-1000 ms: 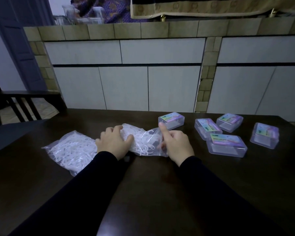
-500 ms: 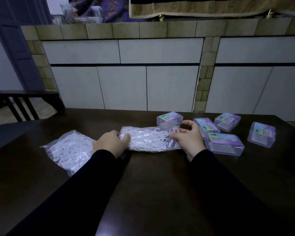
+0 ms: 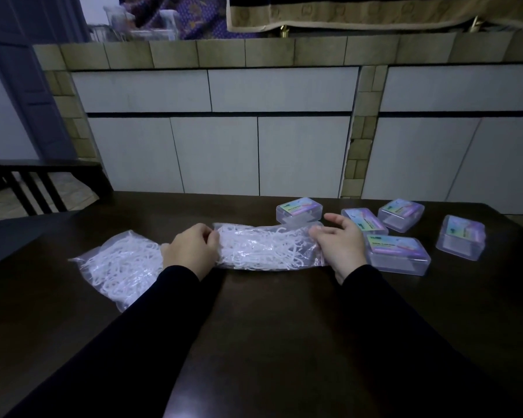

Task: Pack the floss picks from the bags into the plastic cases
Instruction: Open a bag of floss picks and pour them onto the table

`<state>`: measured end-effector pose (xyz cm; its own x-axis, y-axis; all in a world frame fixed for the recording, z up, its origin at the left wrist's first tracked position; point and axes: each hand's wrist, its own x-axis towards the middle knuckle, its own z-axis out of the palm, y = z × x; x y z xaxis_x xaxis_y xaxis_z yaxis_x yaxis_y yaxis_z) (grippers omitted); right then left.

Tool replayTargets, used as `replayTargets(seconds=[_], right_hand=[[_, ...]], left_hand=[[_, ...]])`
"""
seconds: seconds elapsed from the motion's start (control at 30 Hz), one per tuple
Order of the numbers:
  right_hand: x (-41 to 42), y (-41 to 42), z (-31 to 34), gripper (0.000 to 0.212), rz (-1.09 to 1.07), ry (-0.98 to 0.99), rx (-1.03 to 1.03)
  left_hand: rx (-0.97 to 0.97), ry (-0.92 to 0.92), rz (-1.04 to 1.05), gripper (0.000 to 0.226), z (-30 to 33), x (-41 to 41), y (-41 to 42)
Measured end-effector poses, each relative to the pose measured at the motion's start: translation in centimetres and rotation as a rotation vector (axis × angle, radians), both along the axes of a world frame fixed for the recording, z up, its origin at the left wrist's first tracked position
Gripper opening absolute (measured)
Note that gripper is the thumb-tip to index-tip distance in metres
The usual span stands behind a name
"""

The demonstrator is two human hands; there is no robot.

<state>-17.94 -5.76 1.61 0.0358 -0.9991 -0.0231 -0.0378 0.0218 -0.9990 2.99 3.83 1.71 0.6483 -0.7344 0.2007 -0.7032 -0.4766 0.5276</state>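
Note:
A clear bag of white floss picks (image 3: 266, 248) lies stretched out between my hands on the dark table (image 3: 269, 321). My left hand (image 3: 191, 251) grips its left end with curled fingers. My right hand (image 3: 340, 244) pinches its right end, the other fingers spread above. A second bag of floss picks (image 3: 121, 263) lies to the left, partly under my left wrist. Several shut clear plastic cases with colourful labels sit at the right: one behind the bag (image 3: 299, 210), one next to my right hand (image 3: 397, 254), others further right (image 3: 461, 237).
The table's far edge runs just behind the cases, with a tiled counter and white cabinet panels (image 3: 224, 158) beyond. A dark chair (image 3: 43, 182) stands past the table's left corner. The near table surface holds only my sleeved forearms.
My right hand moved right from the bag's middle to its right end, and the bunched bag is now pulled out flat and long between both hands.

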Motion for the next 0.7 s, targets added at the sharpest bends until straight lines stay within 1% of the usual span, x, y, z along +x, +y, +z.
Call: replayTargets(seconds=[0.1, 0.17, 0.3, 0.43, 0.57, 0.7], right_hand=[[-0.4, 0.1, 0.3, 0.034, 0.023, 0.147, -0.086], [-0.5, 0.4, 0.4, 0.028, 0.038, 0.192, -0.113], [-0.4, 1.0, 0.6, 0.017, 0.121, 0.249, -0.154], [-0.2, 1.7, 1.0, 0.005, 0.209, 0.291, -0.196], [-0.2, 2.2, 1.3, 0.009, 0.312, 0.247, -0.154], [-0.1, 2.5, 1.3, 0.008, 0.377, 0.237, -0.182]], left_hand=[[-0.177, 0.070, -0.025, 0.021, 0.1, 0.1, 0.2], [-0.316, 0.104, -0.038, 0.020, 0.6, -0.1, 0.4], [-0.526, -0.030, -0.060, 0.018, 2.6, -0.8, 0.9], [-0.594, -0.189, -0.051, 0.018, 4.0, -0.7, 1.6], [-0.626, -0.319, -0.062, 0.018, 5.1, -0.3, 2.0], [-0.689, -0.438, -0.119, 0.018, 6.2, -0.7, 2.3]])
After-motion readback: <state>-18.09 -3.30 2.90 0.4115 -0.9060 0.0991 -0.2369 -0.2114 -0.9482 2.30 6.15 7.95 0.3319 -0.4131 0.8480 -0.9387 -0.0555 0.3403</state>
